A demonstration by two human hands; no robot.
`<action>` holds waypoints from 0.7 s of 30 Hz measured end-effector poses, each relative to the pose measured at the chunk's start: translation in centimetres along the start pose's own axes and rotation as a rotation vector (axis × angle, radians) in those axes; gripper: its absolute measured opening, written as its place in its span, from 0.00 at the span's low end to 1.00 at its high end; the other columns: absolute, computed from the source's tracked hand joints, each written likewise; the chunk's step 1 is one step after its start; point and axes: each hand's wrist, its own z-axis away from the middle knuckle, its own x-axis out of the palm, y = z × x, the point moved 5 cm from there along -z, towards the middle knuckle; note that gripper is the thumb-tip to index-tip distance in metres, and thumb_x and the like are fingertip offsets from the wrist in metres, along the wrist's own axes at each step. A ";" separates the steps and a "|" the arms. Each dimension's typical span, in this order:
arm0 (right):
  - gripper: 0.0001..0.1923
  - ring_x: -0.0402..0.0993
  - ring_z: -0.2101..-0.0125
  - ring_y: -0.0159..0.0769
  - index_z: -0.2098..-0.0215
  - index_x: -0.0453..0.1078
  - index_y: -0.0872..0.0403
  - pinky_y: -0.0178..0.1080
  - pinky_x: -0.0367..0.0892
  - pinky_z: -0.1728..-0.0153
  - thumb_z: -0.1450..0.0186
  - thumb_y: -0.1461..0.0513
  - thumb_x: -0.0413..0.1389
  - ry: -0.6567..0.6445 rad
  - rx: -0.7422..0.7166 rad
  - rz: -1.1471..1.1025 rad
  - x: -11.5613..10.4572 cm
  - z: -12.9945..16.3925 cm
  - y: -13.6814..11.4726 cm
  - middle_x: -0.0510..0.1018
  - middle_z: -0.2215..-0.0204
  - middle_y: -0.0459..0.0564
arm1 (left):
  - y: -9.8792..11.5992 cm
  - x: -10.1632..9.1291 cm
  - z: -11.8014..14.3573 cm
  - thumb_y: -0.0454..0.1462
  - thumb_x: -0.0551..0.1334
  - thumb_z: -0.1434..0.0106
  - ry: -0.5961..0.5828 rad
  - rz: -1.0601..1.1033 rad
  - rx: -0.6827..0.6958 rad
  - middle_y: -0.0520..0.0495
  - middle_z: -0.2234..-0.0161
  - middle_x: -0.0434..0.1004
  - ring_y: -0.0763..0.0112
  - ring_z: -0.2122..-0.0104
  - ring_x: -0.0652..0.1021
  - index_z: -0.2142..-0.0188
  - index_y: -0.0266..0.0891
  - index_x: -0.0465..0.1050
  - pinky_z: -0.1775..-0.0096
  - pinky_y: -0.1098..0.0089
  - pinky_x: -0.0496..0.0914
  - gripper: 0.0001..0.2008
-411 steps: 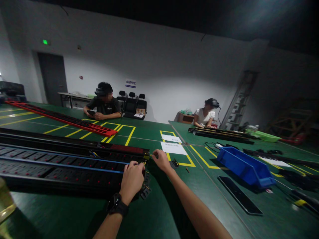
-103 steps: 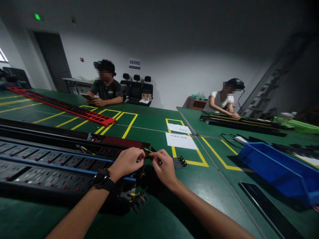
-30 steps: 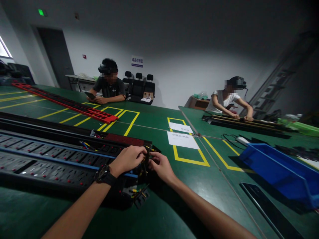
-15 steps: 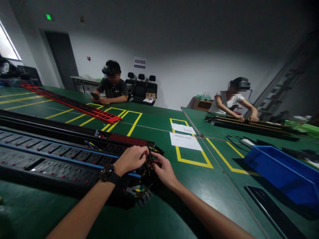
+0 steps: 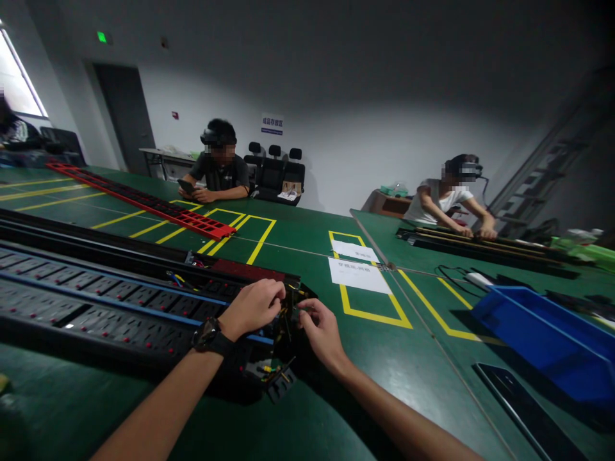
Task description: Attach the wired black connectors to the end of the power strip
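A long black power strip assembly (image 5: 110,307) with rows of sockets, red dots and blue edging lies across the left of the table. At its right end my left hand (image 5: 257,306), with a black watch on the wrist, has its fingers curled closed at the dark end parts; what they grip is hidden. Just right of it, my right hand (image 5: 321,330) is closed in a pinch beside the end, on something too small to make out. Below the hands, a small dark grey block (image 5: 281,383) with yellow-green wires sticks out from the strip's end. Blue and yellow wires (image 5: 179,280) show in the open channel.
A blue bin (image 5: 538,346) and a smartphone (image 5: 528,410) are at right. Paper labels (image 5: 360,275) lie on the green table beyond my hands. A red lattice frame (image 5: 144,202) stretches across the far left. Two people sit opposite, one handling long dark strips (image 5: 480,246).
My right hand has drawn slightly right and down, widening the gap to my left hand. My left hand stays at the strip's end. The view has shifted a little.
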 end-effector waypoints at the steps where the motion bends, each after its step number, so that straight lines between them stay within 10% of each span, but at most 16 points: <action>1: 0.11 0.70 0.76 0.32 0.64 0.74 0.55 0.33 0.62 0.73 0.34 0.56 0.54 -0.016 -0.050 0.046 -0.3 0.1 -0.8 0.76 0.77 0.44 | -0.1 0.0 0.0 0.29 0.57 0.37 0.009 -0.017 0.002 0.48 0.63 0.77 0.63 0.60 0.77 0.63 0.42 0.70 0.57 0.66 0.70 0.07; 6: 0.17 0.64 0.77 0.28 0.73 0.75 0.56 0.33 0.58 0.73 0.31 0.55 0.56 -0.397 -0.240 0.178 -0.7 0.6 -4.9 0.73 0.79 0.43 | -0.2 -0.3 -0.1 0.30 0.57 0.37 0.052 -0.055 0.000 0.48 0.64 0.76 0.63 0.60 0.76 0.64 0.41 0.69 0.56 0.64 0.70 0.05; 10: 0.14 0.66 0.78 0.28 0.60 0.82 0.55 0.31 0.57 0.75 0.34 0.53 0.62 -0.815 -0.189 0.216 -0.3 1.4 -6.4 0.76 0.77 0.43 | -0.1 -0.2 -0.1 0.30 0.57 0.38 0.036 -0.041 -0.005 0.48 0.64 0.76 0.63 0.60 0.77 0.64 0.41 0.69 0.57 0.65 0.70 0.06; 21: 0.10 0.72 0.74 0.29 0.62 0.85 0.48 0.32 0.60 0.71 0.37 0.66 0.61 -1.104 -0.215 0.491 -1.9 1.8 -8.3 0.82 0.72 0.42 | 0.0 -0.2 0.1 0.30 0.57 0.38 0.020 -0.028 -0.002 0.48 0.64 0.77 0.64 0.60 0.78 0.64 0.41 0.70 0.57 0.66 0.70 0.06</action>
